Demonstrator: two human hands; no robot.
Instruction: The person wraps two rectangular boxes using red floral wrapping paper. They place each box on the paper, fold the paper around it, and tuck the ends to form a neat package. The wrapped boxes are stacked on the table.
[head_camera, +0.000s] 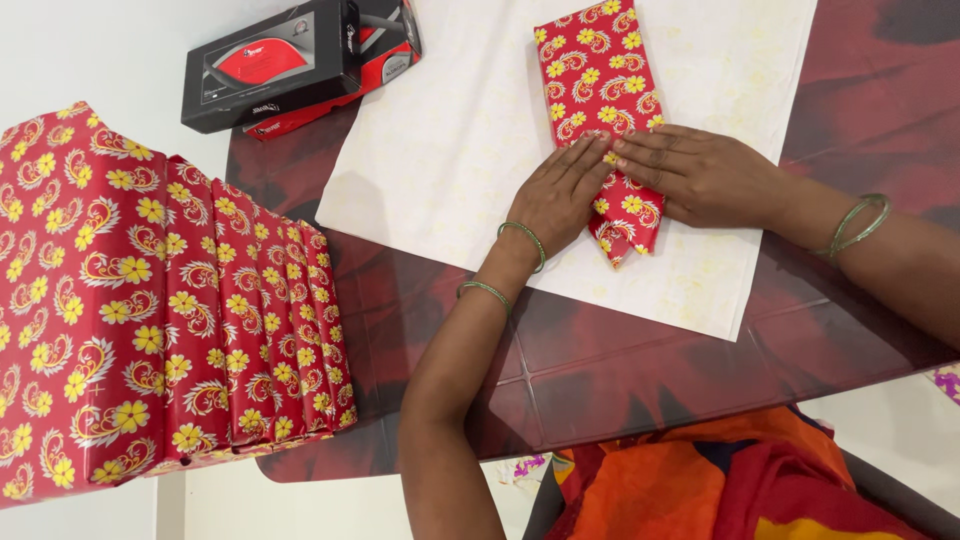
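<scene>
Nearest the camera, orange and red cloth (720, 480) at the lower edge, below the front edge of a dark red table (620, 370).

On the left, a row of wrapped boxes (150, 300) in red paper with yellow flowers, overhanging the left table edge.

Left hand (560, 200) open and flat, fingers together, pressing down on the left side of a wrapped parcel (600, 90). Two green bangles (505, 265) at this wrist.

Right hand (700, 175) also open and flat, palm down, lying across the parcel from the right. Fingertips of both hands meeting on the paper, touching or almost touching. Nothing gripped by either hand. Green bangles at the right wrist too.

Parcel long and narrow, in the same red flowered paper, lying slightly tilted on a white sheet (450, 140). Near end folded to a point, close to the front edge of the sheet; far end reaching the top edge of the view.

White sheet lying at an angle on the table. Much open room on the sheet left of the parcel, less on the right. Bare table in front of the sheet and at the far right.

Farthest, at the upper left corner of the table, a black and red carton (290, 60), well apart from the hands.
</scene>
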